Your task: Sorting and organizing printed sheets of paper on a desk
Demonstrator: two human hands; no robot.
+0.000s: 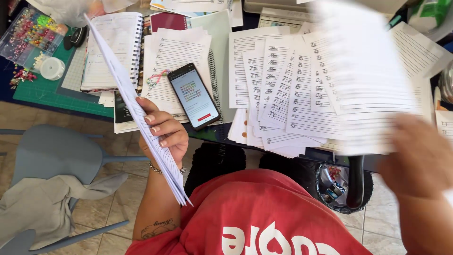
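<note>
— What's nearest you from where you stand?

— A red shirt (255,217), seen from above, and the forearms coming out of it. The left hand (163,134) is clamped on a stack (137,111) of lined sheets, held edge-on and tilted, fingers curled over the front, thumb behind. The stack runs from near the shirt up over the desk's edge.

— And the right?

— The right hand (420,158) is a blur, low at the right. A single sheet (365,80) hangs above it, blurred too, over the spread papers. I cannot tell whether the fingers are closed on it or apart.

— What's to the side?

— Left, on the tiled floor, a pale blue chair (52,151) with a grey cloth (42,208) draped over it. Right, under the desk, a black bin (337,186).

— On the desk?

— Just past the left hand, a phone (194,96), screen lit, lying on a ruled page. Right of it a fan of worksheets (278,89), overlapping, rows of practice letters on them. Left of the phone an open spiral notebook (113,49).

— Farther back?

— A green mat (52,97) at the far left with a white tape roll (51,68) on it, and a clear bead box (28,35) in the corner, compartments full of coloured bits.
</note>
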